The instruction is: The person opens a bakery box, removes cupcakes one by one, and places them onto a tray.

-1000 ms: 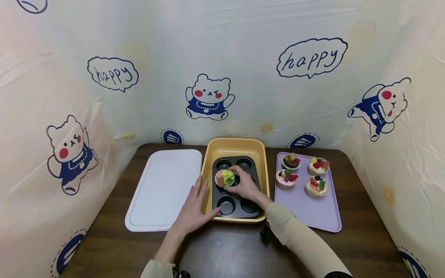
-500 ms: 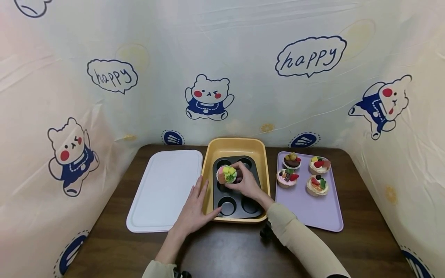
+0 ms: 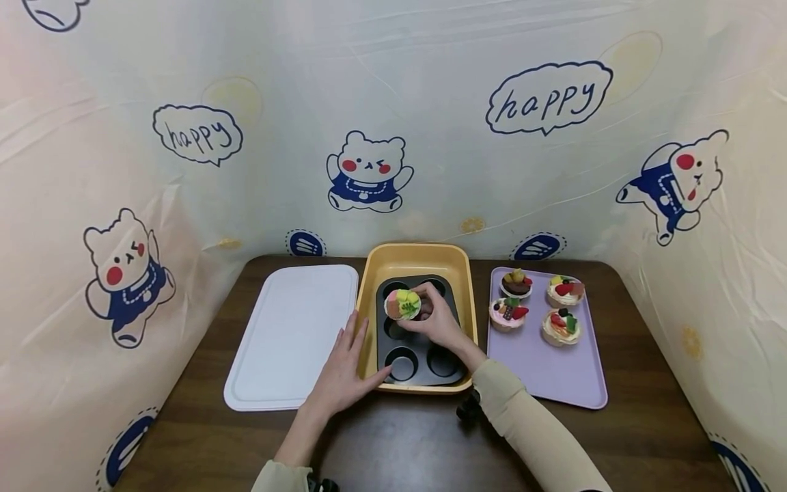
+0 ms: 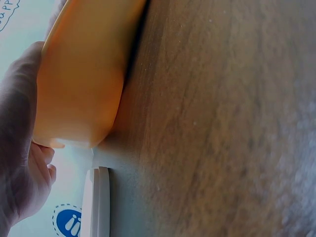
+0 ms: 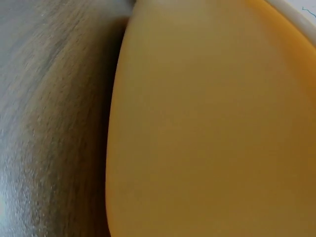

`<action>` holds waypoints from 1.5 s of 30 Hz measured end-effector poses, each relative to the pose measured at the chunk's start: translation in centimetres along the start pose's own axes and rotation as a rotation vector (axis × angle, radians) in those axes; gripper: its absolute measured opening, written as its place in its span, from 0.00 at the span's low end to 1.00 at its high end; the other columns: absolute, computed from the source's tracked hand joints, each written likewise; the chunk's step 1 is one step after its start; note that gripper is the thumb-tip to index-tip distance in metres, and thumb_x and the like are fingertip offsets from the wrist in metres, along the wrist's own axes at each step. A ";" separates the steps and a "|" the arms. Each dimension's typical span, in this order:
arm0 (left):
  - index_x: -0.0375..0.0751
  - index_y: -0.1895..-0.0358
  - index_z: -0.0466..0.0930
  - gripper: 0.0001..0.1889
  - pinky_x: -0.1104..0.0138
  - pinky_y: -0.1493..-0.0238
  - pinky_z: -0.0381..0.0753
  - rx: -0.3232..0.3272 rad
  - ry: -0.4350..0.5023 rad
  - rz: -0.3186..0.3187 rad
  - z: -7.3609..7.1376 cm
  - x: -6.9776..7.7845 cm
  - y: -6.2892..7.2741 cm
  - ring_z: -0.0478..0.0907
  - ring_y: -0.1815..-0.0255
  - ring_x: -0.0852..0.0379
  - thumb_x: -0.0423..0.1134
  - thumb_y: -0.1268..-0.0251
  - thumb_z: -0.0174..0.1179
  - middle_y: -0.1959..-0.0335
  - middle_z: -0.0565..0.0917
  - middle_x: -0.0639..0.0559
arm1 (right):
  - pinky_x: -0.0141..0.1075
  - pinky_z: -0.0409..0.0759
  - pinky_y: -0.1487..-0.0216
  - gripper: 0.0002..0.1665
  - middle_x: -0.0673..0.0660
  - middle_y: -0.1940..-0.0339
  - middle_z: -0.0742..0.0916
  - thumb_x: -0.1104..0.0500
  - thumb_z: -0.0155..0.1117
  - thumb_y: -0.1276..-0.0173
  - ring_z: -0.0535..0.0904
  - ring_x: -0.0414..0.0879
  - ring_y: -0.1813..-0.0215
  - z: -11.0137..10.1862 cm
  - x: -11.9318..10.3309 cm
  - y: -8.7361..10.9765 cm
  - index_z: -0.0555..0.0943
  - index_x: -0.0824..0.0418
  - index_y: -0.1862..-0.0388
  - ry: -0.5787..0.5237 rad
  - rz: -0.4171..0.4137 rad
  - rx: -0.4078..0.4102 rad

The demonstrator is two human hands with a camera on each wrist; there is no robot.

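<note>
In the head view my right hand [image 3: 438, 321] pinches a cupcake [image 3: 402, 305] with pink, yellow and green topping, thumb and fingers at its right side. The cupcake is over the left-middle cup of a dark muffin tin [image 3: 421, 367]. This tin lies inside a yellow bin [image 3: 418, 254]. My left hand [image 3: 341, 379] rests along the bin's front left corner, fingers straight on the left rim and thumb across the front rim. Up close, the left wrist view has the left hand [image 4: 19, 113] against the bin's wall [image 4: 81, 79]. Only the bin's side [image 5: 207, 123] fills the right wrist view.
A white tray [image 3: 289, 342] lies left of the bin. To the right, a lilac tray [image 3: 553, 379] bears several fruit-topped cupcakes [image 3: 560, 328] toward its back. Beneath everything is a dark wooden table [image 3: 406, 444], with a printed curtain [image 3: 430, 82] behind.
The cupcake has risen a little and shifted slightly right, toward the back, with the right hand. The left hand stays at the bin's corner.
</note>
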State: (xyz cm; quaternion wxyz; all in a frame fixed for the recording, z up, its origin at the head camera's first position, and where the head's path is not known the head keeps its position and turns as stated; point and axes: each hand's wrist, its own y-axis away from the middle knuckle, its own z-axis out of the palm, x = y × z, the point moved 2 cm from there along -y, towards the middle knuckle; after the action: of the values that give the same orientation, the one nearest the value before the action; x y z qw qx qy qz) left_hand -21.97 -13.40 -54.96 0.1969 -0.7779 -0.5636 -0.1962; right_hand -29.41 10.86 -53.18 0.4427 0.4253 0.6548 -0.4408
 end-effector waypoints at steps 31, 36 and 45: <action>0.49 0.08 0.50 0.60 0.35 0.12 0.61 0.010 0.007 0.014 -0.1 0.0 0.1 0.51 0.07 0.30 0.73 0.36 0.67 0.04 0.40 0.48 | 0.25 0.86 0.46 0.42 0.70 0.32 0.79 0.75 0.79 0.37 0.86 0.32 0.46 -4.8 -3.9 6.3 0.70 0.67 0.28 -0.072 0.032 0.090; 0.50 0.08 0.50 0.60 0.34 0.13 0.61 0.007 0.015 0.003 -0.2 0.0 0.1 0.50 0.07 0.31 0.72 0.35 0.68 0.04 0.39 0.49 | 0.25 0.87 0.45 0.41 0.71 0.32 0.80 0.74 0.80 0.36 0.87 0.31 0.44 -6.3 -3.8 7.9 0.68 0.68 0.28 -0.065 0.059 0.098; 0.51 0.08 0.50 0.59 0.32 0.15 0.64 -0.001 0.003 -0.015 0.0 -0.1 0.1 0.52 0.08 0.28 0.73 0.35 0.67 0.04 0.39 0.48 | 0.26 0.88 0.43 0.42 0.69 0.30 0.76 0.72 0.77 0.32 0.84 0.29 0.43 -9.1 -3.7 11.6 0.64 0.69 0.26 -0.027 0.109 0.154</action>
State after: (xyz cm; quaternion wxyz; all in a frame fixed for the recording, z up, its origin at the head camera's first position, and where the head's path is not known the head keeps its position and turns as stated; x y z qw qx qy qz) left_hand -21.92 -13.47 -55.02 0.1958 -0.7734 -0.5691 -0.1993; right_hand -19.39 21.84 -49.92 0.4408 0.4870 0.5889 -0.4709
